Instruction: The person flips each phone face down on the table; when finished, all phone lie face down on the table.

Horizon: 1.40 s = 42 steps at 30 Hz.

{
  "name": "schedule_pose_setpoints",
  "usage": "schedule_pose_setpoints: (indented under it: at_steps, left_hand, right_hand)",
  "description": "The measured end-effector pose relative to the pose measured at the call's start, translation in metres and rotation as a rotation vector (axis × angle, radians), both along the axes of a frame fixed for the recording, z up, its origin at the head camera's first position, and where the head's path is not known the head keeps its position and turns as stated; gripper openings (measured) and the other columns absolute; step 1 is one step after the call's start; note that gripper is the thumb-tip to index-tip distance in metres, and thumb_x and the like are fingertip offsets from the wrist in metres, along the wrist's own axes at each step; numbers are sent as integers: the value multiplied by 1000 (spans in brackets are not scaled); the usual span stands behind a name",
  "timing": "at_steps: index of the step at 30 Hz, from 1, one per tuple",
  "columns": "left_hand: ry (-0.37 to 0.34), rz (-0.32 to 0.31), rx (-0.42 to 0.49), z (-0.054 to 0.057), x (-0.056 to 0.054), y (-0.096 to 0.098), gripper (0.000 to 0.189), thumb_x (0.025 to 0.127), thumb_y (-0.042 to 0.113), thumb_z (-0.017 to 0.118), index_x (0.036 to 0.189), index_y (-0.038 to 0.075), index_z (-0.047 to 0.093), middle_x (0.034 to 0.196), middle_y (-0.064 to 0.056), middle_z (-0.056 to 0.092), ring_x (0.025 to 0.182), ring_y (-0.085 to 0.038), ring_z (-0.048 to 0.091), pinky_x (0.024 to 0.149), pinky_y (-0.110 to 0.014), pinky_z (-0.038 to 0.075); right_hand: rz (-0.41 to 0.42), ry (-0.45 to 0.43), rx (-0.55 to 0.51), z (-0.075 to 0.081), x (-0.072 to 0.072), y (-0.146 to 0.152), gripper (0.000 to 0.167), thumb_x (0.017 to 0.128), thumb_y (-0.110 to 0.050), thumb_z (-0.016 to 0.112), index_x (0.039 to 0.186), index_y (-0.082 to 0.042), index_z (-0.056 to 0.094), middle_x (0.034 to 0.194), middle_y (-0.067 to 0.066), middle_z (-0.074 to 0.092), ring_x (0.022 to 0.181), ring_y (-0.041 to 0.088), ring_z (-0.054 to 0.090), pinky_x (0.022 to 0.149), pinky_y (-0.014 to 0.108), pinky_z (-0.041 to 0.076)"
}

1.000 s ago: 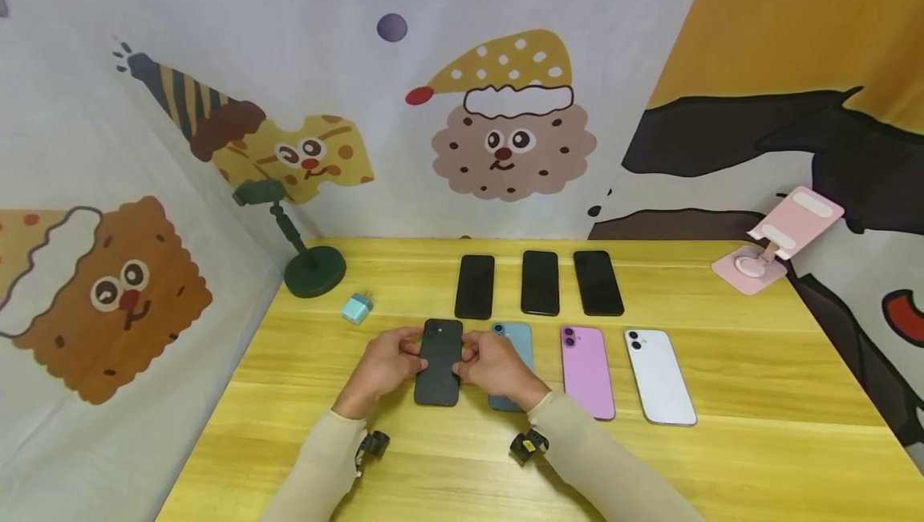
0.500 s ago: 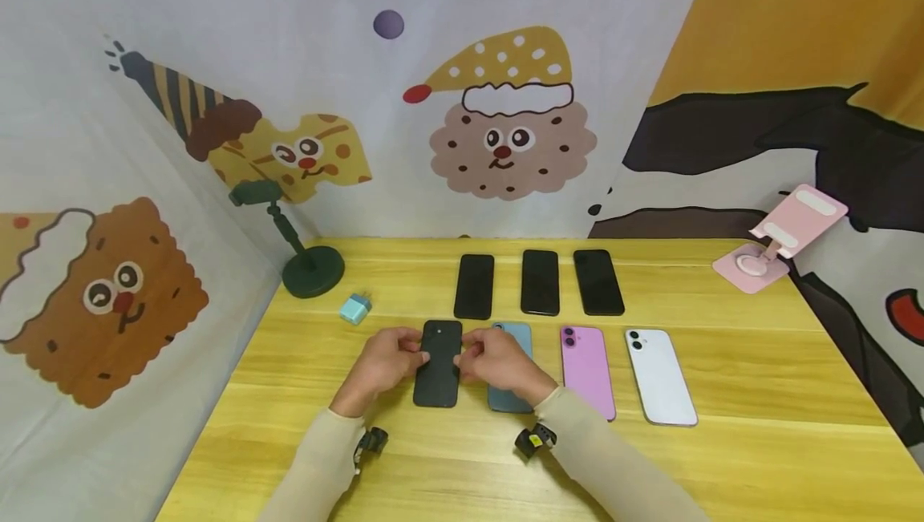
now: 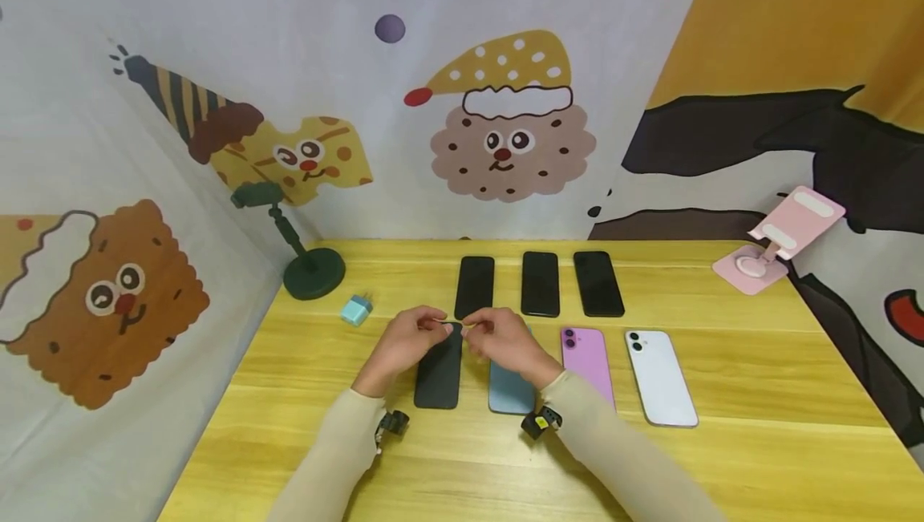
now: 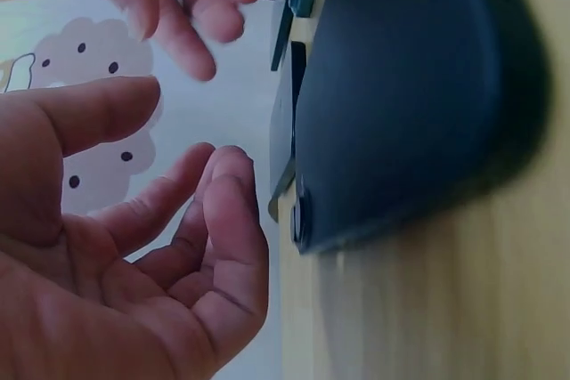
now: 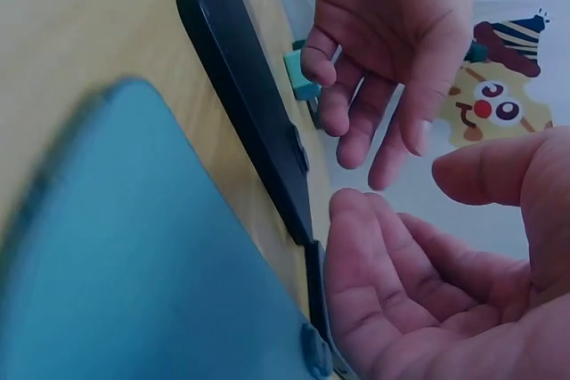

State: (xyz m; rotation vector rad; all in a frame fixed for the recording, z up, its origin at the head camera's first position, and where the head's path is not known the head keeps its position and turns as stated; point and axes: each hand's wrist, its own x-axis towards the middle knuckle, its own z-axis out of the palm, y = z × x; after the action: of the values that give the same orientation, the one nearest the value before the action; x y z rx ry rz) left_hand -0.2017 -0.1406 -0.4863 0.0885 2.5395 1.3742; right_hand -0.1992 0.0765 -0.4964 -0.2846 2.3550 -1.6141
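Note:
A black phone (image 3: pixel 438 382) lies back side up on the wooden table, its camera end partly covered by my left hand (image 3: pixel 411 337) in the head view. That hand hovers above the phone, thumb and loosely bent fingers apart with nothing between them; the left wrist view shows a gap between it and the black phone (image 4: pixel 401 86). My right hand (image 3: pixel 505 339) is raised over the upper part of a blue phone (image 3: pixel 511 390), hiding its cameras. In the right wrist view its fingers bend loosely and hold nothing, beside the blue phone (image 5: pixel 142 255).
A pink phone (image 3: pixel 586 362) and a white phone (image 3: pixel 662 378) continue the row rightward. Behind lie three dark phones, screens up, the leftmost phone (image 3: pixel 475 285) near my fingertips. A blue charger plug (image 3: pixel 357 309), a green stand (image 3: pixel 314 273) and a pink phone stand (image 3: pixel 797 221) flank them.
Both hands have left the black phone's side edges and moved up and toward its far end. The phone stays in about the same spot on the table.

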Motion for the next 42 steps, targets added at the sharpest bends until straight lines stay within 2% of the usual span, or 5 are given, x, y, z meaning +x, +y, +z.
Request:
schedule_pose_setpoints:
  at_steps: [21,28,34,37,42]
  left_hand:
    - [-25,52,122,-4,-56,32,49,106,32,66,147,6,61,135,-15,66,112,-30,66,96,-49,57]
    - [-95,69,193,-11,-68,38,56,106,33,66,152,3,53,144,-19,62,95,-28,66,88,-42,59]
    - [-146,104,251,-11,-73,40,61,106,33,65,156,3,48,145,-21,61,108,-32,71,84,-40,62]
    - [-168,119,289,-9,-74,40,63,107,33,63,158,3,44,134,-21,65,99,-29,71,80,-36,61]
    - [-185,150,373,-10,-76,39,59,108,25,61,159,1,41,71,0,51,51,-12,42,56,-30,42]
  right_hand:
    - [-128,45,21,-1,-50,27,41,106,-25,65,140,-2,65,122,17,74,99,32,75,83,41,63]
    - [-124,-42,37,-6,-61,33,50,107,-30,63,150,-3,56,141,17,66,109,31,74,88,40,63]
    - [-94,-120,-38,-6,-67,34,57,108,-28,62,156,-2,47,152,20,57,125,36,69,98,43,61]
    - [-89,-153,-96,-6,-67,33,58,108,-26,62,157,-1,45,154,21,55,134,37,63,103,46,59]
    - [-75,-195,-146,-5,-66,33,59,108,-25,62,158,0,43,156,21,52,141,37,57,103,47,59]
